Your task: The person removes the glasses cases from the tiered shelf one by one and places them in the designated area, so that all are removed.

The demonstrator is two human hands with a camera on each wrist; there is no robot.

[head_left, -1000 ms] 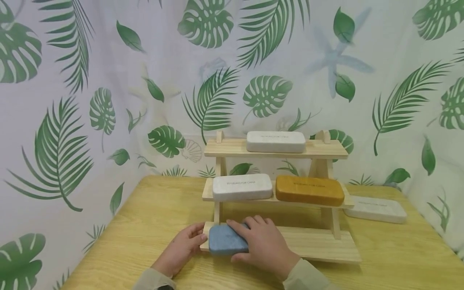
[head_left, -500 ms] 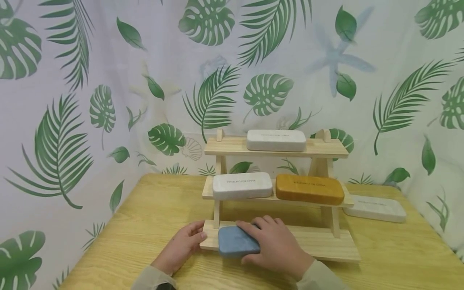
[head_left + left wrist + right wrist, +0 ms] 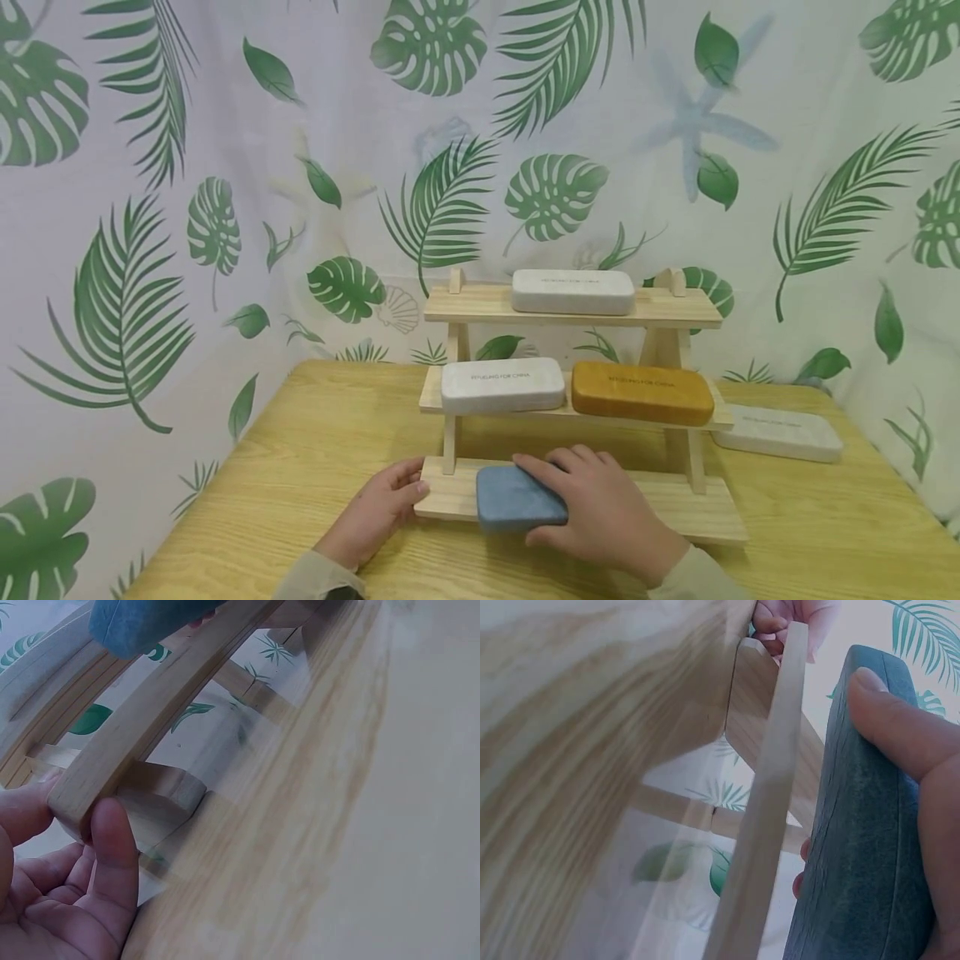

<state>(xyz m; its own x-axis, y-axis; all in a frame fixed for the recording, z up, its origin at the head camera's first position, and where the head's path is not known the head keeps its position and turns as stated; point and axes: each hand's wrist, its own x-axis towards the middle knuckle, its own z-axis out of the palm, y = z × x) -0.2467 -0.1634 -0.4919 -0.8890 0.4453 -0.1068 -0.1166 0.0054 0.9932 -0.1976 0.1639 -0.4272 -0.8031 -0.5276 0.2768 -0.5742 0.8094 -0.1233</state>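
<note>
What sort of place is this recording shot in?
Probably a staged indoor tabletop corner, though the wider room isn't visible: a leaf-print backdrop surrounds a wood-grain table, which bears a three-tier wooden stand displaying oblong cases.

The blue case looks leathery, matt and faintly creased; the rack, smooth bare wood; the table, wood-grained; the backdrop, cloth-like.

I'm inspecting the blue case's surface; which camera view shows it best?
The right wrist view: the blue case is close up, lines visible, though cut off below. Head shows its left part, right hand covering the rest; left wrist, only one end.
</note>
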